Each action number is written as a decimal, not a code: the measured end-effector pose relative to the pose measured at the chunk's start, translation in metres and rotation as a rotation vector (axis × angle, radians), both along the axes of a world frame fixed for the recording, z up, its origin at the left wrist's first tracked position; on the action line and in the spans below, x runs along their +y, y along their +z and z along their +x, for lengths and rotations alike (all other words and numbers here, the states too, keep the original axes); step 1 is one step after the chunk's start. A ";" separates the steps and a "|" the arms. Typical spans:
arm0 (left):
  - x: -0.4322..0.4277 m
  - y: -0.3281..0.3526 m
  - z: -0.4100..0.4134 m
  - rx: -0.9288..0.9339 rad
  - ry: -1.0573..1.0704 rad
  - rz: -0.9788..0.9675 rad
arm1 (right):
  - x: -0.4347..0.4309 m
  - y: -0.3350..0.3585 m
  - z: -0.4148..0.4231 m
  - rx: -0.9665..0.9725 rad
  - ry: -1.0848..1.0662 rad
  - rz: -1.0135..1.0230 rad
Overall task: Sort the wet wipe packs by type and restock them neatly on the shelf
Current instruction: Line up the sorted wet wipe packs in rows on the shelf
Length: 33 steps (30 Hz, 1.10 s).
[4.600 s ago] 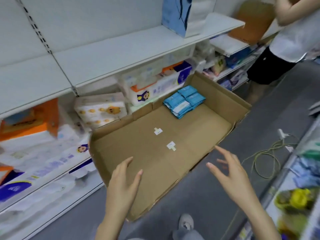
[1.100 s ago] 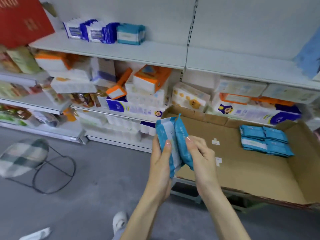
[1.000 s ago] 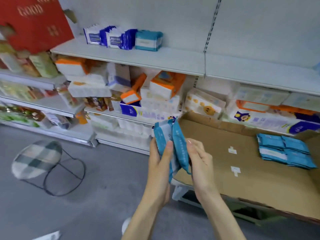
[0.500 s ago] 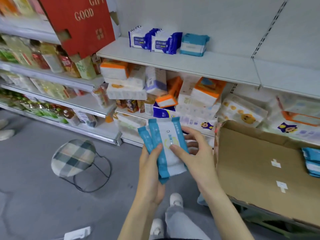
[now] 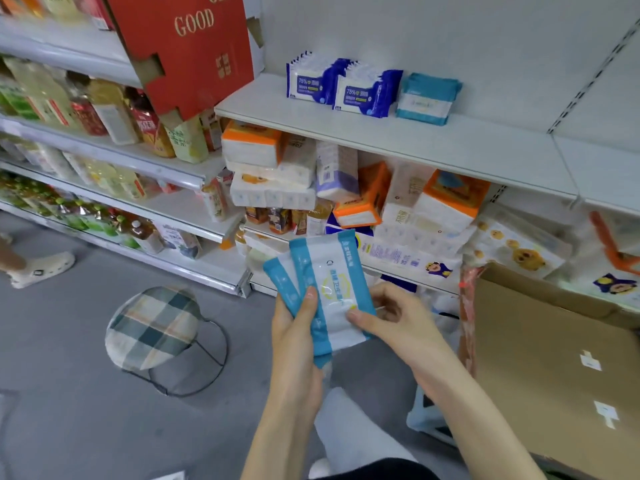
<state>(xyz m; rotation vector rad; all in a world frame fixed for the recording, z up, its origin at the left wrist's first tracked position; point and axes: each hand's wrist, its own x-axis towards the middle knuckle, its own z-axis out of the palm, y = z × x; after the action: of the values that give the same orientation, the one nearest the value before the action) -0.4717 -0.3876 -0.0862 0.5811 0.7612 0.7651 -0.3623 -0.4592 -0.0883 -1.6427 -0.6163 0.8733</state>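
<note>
at the far left, shelves of bottled drinks [image 5: 86,109] run along the aisle. a red carton [image 5: 187,46] leans above them, and a checked stool [image 5: 154,327] stands on the grey floor.

in the middle, the left hand [image 5: 298,337] grips two light-blue wet wipe packs [image 5: 329,299] from below, with the thumb across the front and the fingers curled behind. the packs are fanned, one peeping out to the left of the other, and are held upright in the air in front of the tissue packs [image 5: 277,174]. the right hand [image 5: 394,317] pinches the lower right part of the front pack, thumb on its face and fingers behind.

above the hands, the white shelf [image 5: 381,133] carries two groups of dark blue packs [image 5: 343,86] standing side by side. just beside them on the right is a short teal stack [image 5: 427,98].

at the far right sits an open cardboard box [image 5: 554,358]. only part of it shows, so whether more packs lie in it cannot be told.

the restocking looks begun but far from finished. two types already stand grouped on the shelf, and the pair in hand is not yet placed. by colour it seems to belong with the teal stack, so lifting it up there and squaring it off looks like the step in hand.
</note>
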 end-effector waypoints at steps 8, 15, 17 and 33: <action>0.116 -0.011 0.047 0.075 -0.027 -0.011 | 0.106 0.007 0.083 0.424 -0.302 0.210; 0.225 0.002 0.072 0.260 0.013 0.151 | 0.194 0.003 0.123 0.632 -0.416 0.307; 0.246 -0.001 0.081 0.306 0.012 0.161 | 0.207 0.003 0.132 0.636 -0.409 0.313; 0.359 0.005 0.266 0.197 -0.531 0.211 | 0.211 0.001 0.271 0.278 -0.947 0.312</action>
<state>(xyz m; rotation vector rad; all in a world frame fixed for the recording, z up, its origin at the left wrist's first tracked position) -0.2056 -0.0290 -0.0815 1.0114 0.6660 0.2983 -0.0914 -0.2479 -0.0874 -1.2722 0.2302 0.2643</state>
